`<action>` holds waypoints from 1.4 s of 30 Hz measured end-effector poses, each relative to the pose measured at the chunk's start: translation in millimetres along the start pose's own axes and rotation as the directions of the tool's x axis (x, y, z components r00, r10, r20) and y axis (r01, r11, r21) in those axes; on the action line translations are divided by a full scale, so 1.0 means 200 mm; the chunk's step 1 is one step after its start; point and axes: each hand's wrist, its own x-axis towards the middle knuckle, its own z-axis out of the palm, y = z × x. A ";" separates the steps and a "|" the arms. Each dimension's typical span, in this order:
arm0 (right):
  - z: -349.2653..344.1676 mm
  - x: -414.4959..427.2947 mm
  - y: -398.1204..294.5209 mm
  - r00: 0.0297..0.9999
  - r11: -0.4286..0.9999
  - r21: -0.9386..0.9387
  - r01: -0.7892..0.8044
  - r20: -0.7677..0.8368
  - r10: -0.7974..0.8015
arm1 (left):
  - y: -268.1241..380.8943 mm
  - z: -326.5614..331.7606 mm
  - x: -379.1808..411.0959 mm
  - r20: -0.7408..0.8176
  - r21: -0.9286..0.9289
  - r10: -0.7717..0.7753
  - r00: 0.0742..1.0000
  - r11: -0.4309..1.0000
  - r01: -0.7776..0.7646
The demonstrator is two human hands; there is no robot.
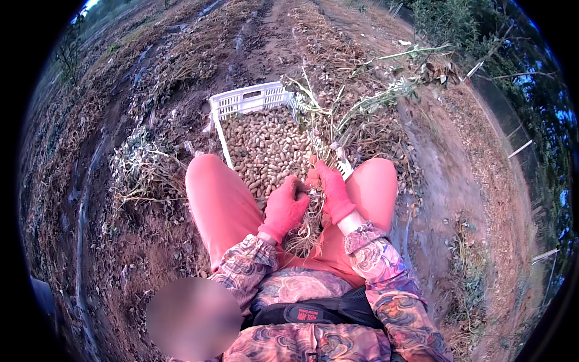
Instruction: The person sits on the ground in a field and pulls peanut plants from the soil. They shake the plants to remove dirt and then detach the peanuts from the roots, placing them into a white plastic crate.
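My right hand [334, 190], in a pink-red knit glove, is closed around the stems of a pulled peanut plant [323, 147]. The leafy tops stretch away over the right rim of a white plastic crate [249, 103], and the tangled roots [304, 237] hang between my thighs. Beside the roots is my left hand [285, 208], gloved alike, its fingers curled by the plant; whether anything is pinched in them is hidden. Unshelled peanuts [267, 147] fill much of the crate, which stands just beyond my knees.
Withered peanut vines lie in a heap [144, 174] left of my left knee, with more vines [384, 131] right of the crate. Strips of plastic film [86, 203] run along the soil rows. Trees [457, 27] and a fence line edge the field at right.
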 end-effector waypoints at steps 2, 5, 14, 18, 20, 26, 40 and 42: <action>0.00 0.01 -0.01 0.992 0.975 -0.223 0.003 -0.119 -0.030 | 0.02 0.02 0.01 0.022 0.061 -0.041 0.999 0.997 0.039; -0.01 0.05 0.07 0.988 0.976 -0.176 0.125 -0.067 -0.138 | 0.05 0.02 0.01 -0.012 0.074 0.022 1.000 0.997 -0.022; 0.00 -0.22 -0.37 0.991 0.827 -0.546 0.130 0.046 -0.125 | -0.24 -0.24 0.33 0.062 0.378 0.133 0.989 0.914 -0.146; -0.15 -0.32 -0.58 0.920 0.829 -0.507 0.236 -0.159 -0.359 | -0.38 -0.34 0.39 0.116 0.130 -0.218 0.969 0.970 0.203; -0.35 -0.28 -0.62 0.855 0.887 -0.245 0.392 -0.259 -0.450 | -0.34 -0.30 0.35 0.093 0.154 -0.134 0.987 0.981 0.119; -1.37 -0.80 -0.85 0.259 0.647 -0.277 0.711 -0.751 -0.607 | -0.45 -0.32 0.34 0.227 0.325 -0.147 0.963 0.943 0.067; -2.51 -2.09 -0.34 -0.361 0.881 -0.408 -0.239 -0.805 -0.471 | -0.12 -0.42 0.42 0.270 0.103 -0.212 0.939 0.976 0.190; -2.41 -1.64 -0.30 -0.181 0.841 -0.525 -0.129 -0.822 -0.540 | -0.07 -0.57 0.41 0.193 0.058 -0.180 0.965 0.983 0.172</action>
